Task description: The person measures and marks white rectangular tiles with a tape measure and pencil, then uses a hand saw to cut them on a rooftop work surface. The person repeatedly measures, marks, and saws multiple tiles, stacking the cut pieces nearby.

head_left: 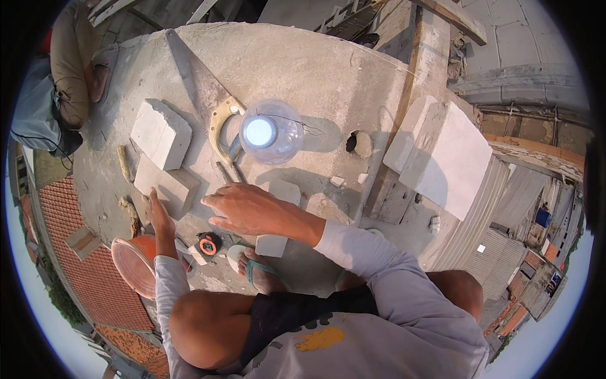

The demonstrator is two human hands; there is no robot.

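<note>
A rough grey concrete slab [303, 69] high above red tiled roofs [82, 278] served as the work surface, with other rooftops far below beyond its right edge. A clear plastic water jug [270, 131] stood near the middle of the slab, and everything else lay around it. Just left of the jug lay a handsaw [201, 85], its pale handle touching the jug's side and its blade running up and away. Farther left of the jug sat a white block [160, 133], and below that a flatter pale block [169, 185]. To the jug's right was a round hole [360, 144] in the slab, and beyond it a large white slab block [445, 158] leaned at the edge.

Below the jug, the person's right hand [249, 208] hovered palm down with fingers loosely spread, holding nothing; whether it touched the concrete could not be told. A small white block piece [282, 191] lay just beside its knuckles. The left hand [156, 213], down and left of the jug, rested open with its fingers together against the flatter pale block's near edge. Nearer the person lay an orange tape measure [208, 243], an orange bucket [136, 265] and a sandalled foot [262, 271].
</note>
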